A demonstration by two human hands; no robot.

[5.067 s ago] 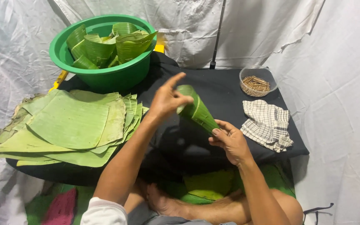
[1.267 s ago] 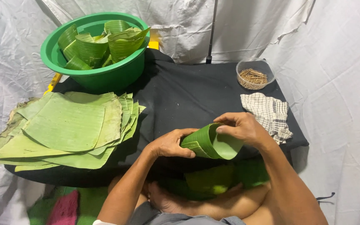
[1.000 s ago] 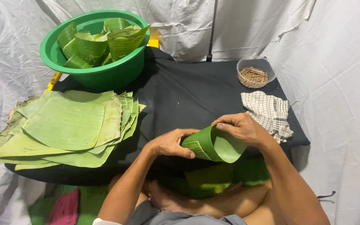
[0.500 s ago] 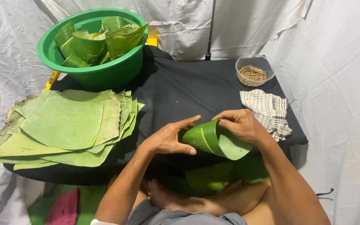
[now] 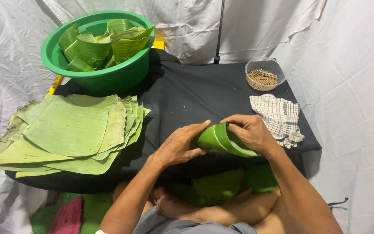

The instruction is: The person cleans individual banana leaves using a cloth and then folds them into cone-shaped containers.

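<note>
black table (image 5: 187, 93), leaf stack (image 5: 70, 130), basin (image 5: 109, 76), cloth (image 5: 278, 117)

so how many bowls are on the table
2. A big green bowl stands at the far left corner, holding rolled leaf cups. A small clear bowl of thin sticks stands at the far right, beyond the checked cloth.

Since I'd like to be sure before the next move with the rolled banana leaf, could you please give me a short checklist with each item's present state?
1. Both hands on the rolled banana leaf cone: ok; left hand and right hand grip it.
2. Cone holds its rolled shape: ok.
3. Cone fastened with a stick: cannot tell.
4. Clear bowl of small sticks within view, holding sticks: ok.
5. Stack of flat banana leaves lies on the black cloth: ok.
6. Room in the green basin of cones: cannot tell.
</note>
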